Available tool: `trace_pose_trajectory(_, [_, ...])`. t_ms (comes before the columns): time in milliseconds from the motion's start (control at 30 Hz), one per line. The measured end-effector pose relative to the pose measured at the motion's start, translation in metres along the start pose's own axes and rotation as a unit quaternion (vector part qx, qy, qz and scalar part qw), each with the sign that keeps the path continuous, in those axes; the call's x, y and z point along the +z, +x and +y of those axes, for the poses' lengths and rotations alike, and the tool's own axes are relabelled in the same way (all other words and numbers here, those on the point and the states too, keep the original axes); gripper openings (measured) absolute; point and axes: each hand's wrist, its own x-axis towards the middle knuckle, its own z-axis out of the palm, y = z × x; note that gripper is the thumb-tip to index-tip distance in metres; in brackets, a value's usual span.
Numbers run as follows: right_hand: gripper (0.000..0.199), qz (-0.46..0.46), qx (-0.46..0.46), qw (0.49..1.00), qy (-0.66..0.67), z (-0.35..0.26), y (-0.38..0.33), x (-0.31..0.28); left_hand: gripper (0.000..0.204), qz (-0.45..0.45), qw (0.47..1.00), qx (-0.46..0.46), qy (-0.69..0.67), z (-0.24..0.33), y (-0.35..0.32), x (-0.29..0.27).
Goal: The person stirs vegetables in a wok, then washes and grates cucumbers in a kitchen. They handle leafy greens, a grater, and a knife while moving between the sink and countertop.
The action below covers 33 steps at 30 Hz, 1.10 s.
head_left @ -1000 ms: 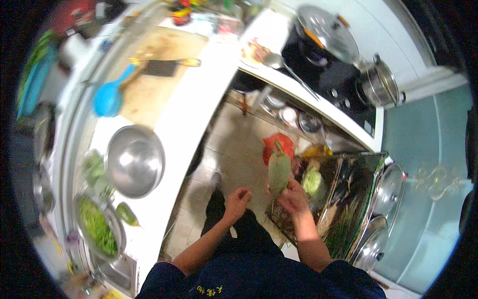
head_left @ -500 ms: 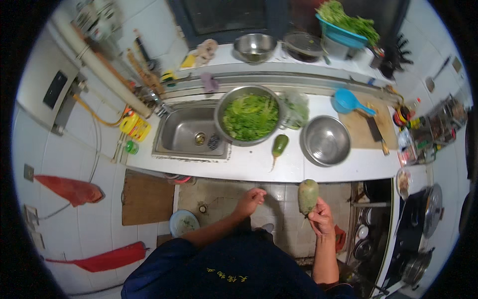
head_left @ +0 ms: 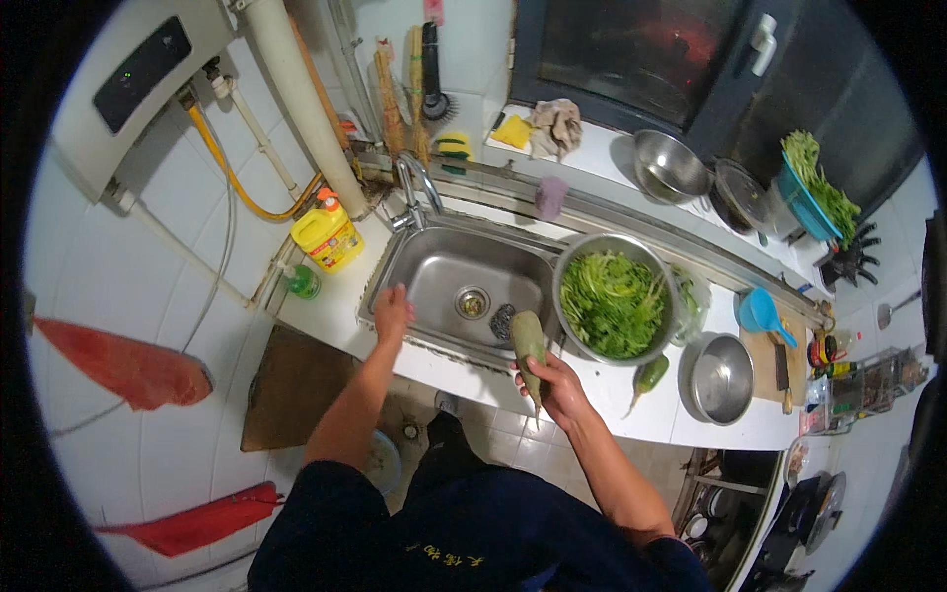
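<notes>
the right hand [head_left: 558, 390] covers part of a green radish [head_left: 529, 337], a greens-filled steel bowl [head_left: 672, 314] partly hides a plastic bag [head_left: 696, 301], and the upper edge crops a pale wall unit [head_left: 163, 109].

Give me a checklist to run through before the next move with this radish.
1. Radish held in right hand: ok.
2. Left hand free: ok, nothing shows in it.
3. Sink clear of loose things: not ok, a scrubber lies inside.
4. Drain unblocked: cannot tell, too small to see.
5. Knife away from both hands: ok, it lies on the cutting board.
</notes>
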Motion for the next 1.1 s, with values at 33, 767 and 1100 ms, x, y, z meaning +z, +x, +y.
trace_pose_trajectory(33, [0.038, 0.007, 0.013, 1.0, -0.011, 0.002, 0.035, 0.012, 0.038, 0.015, 1.0, 0.01, 0.007, 0.005, 0.048, -0.013])
trace_pose_trajectory(767, [0.036, 0.056, 0.103, 0.993, -0.026, 0.018, 0.36, 0.058, 0.05, -0.04, 0.874, -0.026, 0.484, 0.069, 0.278, 0.005])
trace_pose_trajectory(1100, [0.042, 0.047, 0.116, 0.992, -0.017, 0.027, 0.372, 0.061, 0.056, -0.03, 0.888, -0.007, 0.459, 0.044, 0.279, -0.003])
